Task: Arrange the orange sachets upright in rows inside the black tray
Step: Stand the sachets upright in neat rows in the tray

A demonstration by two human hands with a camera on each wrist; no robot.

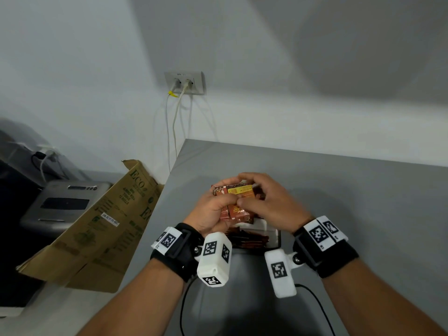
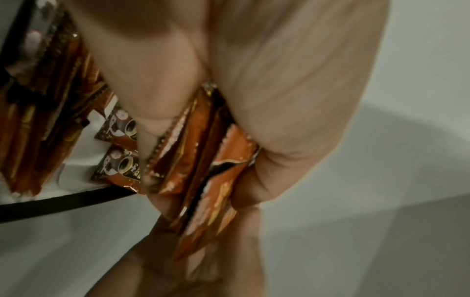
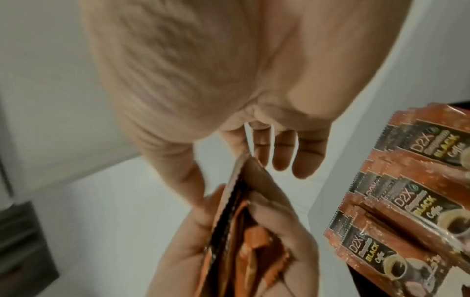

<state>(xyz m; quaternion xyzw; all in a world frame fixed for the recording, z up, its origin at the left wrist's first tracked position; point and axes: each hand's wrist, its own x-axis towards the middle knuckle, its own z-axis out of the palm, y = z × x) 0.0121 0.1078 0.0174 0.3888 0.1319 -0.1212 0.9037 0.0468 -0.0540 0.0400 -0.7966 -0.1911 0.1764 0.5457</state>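
Note:
Above the grey table, my left hand (image 1: 213,209) grips a bundle of orange sachets (image 1: 240,197) around its lower part. My right hand (image 1: 264,202) reaches over the bundle and pinches the top sachet between thumb and fingers. In the left wrist view the bundle (image 2: 203,160) sits fanned in my left hand (image 2: 292,100). The right wrist view shows my right hand (image 3: 203,80) at the edge of the bundle (image 3: 236,231). Just below the hands lies the black tray (image 1: 278,238), largely hidden, with more orange sachets (image 1: 252,236) standing inside it (image 3: 406,201).
A flattened cardboard box (image 1: 109,226) leans at the table's left edge, with a grey machine (image 1: 65,202) beyond it. A wall socket (image 1: 185,82) with white cables sits behind. A black cable (image 1: 315,304) trails over the near table.

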